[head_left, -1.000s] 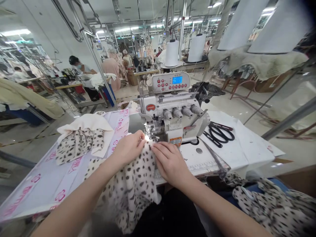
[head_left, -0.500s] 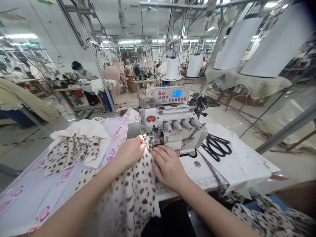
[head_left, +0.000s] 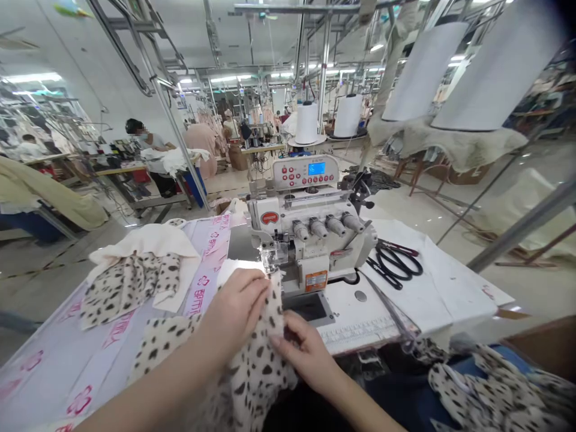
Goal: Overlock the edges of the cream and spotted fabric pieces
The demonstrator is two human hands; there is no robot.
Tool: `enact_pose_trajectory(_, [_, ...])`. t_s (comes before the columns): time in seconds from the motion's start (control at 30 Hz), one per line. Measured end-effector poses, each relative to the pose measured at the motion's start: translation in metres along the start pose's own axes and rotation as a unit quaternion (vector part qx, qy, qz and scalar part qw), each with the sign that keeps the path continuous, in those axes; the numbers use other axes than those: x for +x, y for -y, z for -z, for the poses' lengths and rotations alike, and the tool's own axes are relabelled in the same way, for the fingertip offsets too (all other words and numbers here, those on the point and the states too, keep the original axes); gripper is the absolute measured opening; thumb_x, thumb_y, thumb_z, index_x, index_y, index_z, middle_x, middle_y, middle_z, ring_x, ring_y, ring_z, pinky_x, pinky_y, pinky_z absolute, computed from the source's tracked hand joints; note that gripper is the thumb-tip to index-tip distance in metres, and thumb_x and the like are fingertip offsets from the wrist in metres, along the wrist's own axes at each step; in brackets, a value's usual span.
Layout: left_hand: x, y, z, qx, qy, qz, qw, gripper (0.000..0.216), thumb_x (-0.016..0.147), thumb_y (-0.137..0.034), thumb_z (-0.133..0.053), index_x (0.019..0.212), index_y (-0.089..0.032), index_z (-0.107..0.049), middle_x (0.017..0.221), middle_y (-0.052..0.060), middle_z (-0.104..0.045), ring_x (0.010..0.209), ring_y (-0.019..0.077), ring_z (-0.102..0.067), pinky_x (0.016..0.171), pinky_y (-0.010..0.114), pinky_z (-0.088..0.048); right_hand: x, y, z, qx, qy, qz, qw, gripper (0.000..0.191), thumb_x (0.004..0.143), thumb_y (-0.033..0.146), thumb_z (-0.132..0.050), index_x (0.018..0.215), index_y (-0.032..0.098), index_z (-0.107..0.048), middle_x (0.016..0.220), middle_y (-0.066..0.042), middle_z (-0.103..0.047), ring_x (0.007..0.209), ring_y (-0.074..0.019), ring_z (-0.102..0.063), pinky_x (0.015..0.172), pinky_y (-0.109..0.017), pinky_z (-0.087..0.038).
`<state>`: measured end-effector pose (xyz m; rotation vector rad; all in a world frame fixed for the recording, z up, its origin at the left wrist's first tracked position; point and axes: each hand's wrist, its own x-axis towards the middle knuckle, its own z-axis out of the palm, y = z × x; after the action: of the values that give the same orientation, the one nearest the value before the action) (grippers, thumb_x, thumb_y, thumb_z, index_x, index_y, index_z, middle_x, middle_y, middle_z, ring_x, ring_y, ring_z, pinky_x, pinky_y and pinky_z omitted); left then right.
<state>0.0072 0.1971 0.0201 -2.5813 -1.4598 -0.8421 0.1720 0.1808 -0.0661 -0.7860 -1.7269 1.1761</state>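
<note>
Left hand (head_left: 236, 312) and right hand (head_left: 303, 354) holding spotted fabric (head_left: 258, 375) just in front of the overlocker (head_left: 310, 240).
Scissors (head_left: 396, 264) lying right of it; spotted piece (head_left: 130, 288) resting on the counter (head_left: 54, 366) at left.

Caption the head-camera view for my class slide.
Left hand and right hand hold spotted fabric before an overlock sewing machine.

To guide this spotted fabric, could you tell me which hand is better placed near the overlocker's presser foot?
Left hand, probably: it rests on the fabric beside the presser foot; the right hand sits lower.
</note>
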Motion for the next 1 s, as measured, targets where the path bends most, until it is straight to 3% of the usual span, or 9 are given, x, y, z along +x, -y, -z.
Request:
enact_pose_trajectory(0.13, [-0.01,0.001,-0.003,0.006,0.06,-0.018,0.998,0.028,0.087,-0.02,-0.04,0.113,-0.019,-0.05,0.112,0.007,-0.047,0.104,0.0183,-0.042,0.089,0.033,-0.04,-0.004,0.008,0.001,0.065,0.062,-0.045,0.995,0.03,0.078,0.04,-0.057,0.061,0.016,-0.052,0.066,0.001,-0.047,0.065,-0.0135,-0.045,0.062,-0.024,-0.036])
enact_pose_trajectory(0.3, [-0.009,0.002,-0.006,0.028,0.075,-0.021,0.997,0.032,0.086,-0.022,-0.041,0.116,-0.019,-0.051,0.111,0.008,-0.047,0.103,0.0197,-0.043,0.088,0.034,-0.042,-0.009,0.008,0.001,0.024,0.029,-0.037,0.999,0.04,0.074,0.042,-0.06,0.049,0.017,-0.041,0.06,0.002,-0.04,0.061,-0.0126,-0.041,0.057,-0.023,-0.032])
enact_pose_trajectory(0.47, [-0.003,0.007,-0.002,0.028,0.1,-0.015,0.994,0.037,0.087,-0.026,-0.04,0.123,-0.021,-0.047,0.118,0.009,-0.045,0.109,0.0222,-0.041,0.092,0.039,-0.039,-0.004,0.0,0.003,0.026,0.007,-0.034,0.999,0.037,0.074,0.04,-0.061,0.052,0.017,-0.044,0.064,0.002,-0.042,0.063,-0.0131,-0.043,0.06,-0.023,-0.034])
enact_pose_trajectory(0.57, [0.003,0.016,0.006,-0.055,0.111,0.022,0.992,0.03,0.088,-0.028,-0.037,0.113,-0.027,-0.054,0.12,0.003,-0.047,0.11,0.0196,-0.043,0.094,0.036,-0.037,-0.009,0.0,0.002,0.038,0.017,-0.058,0.997,0.034,0.071,0.041,-0.064,0.053,0.016,-0.05,0.068,0.0,-0.046,0.068,-0.0145,-0.046,0.063,-0.024,-0.036])
enact_pose_trajectory(0.7, [0.007,0.027,0.014,-0.184,0.067,0.128,0.972,0.021,0.088,-0.03,-0.036,0.093,-0.024,-0.055,0.106,-0.001,-0.055,0.099,0.0146,-0.05,0.089,0.03,-0.039,-0.03,0.01,-0.003,0.099,0.037,-0.094,0.99,0.03,0.068,0.04,-0.068,0.056,0.014,-0.059,0.074,-0.002,-0.052,0.073,-0.0162,-0.05,0.066,-0.025,-0.039])
enact_pose_trajectory(0.83, [0.009,0.029,0.013,-0.19,0.062,0.162,0.966,0.016,0.088,-0.03,-0.035,0.089,-0.022,-0.049,0.105,0.0,-0.053,0.098,0.016,-0.049,0.087,0.031,-0.037,-0.049,0.023,-0.003,0.197,0.054,-0.106,0.973,0.02,0.067,0.034,-0.07,0.064,0.015,-0.066,0.081,-0.004,-0.057,0.081,-0.0181,-0.053,0.074,-0.026,-0.039])
enact_pose_trajectory(1.0, [0.017,0.028,0.008,-0.142,0.059,0.159,0.975,0.012,0.086,-0.023,-0.033,0.085,-0.021,-0.045,0.105,0.001,-0.05,0.101,0.0171,-0.046,0.085,0.031,-0.036,-0.057,0.023,-0.004,0.234,0.049,-0.13,0.962,0.023,0.066,0.033,-0.071,0.058,0.014,-0.061,0.078,-0.003,-0.055,0.078,-0.0172,-0.052,0.068,-0.025,-0.039])
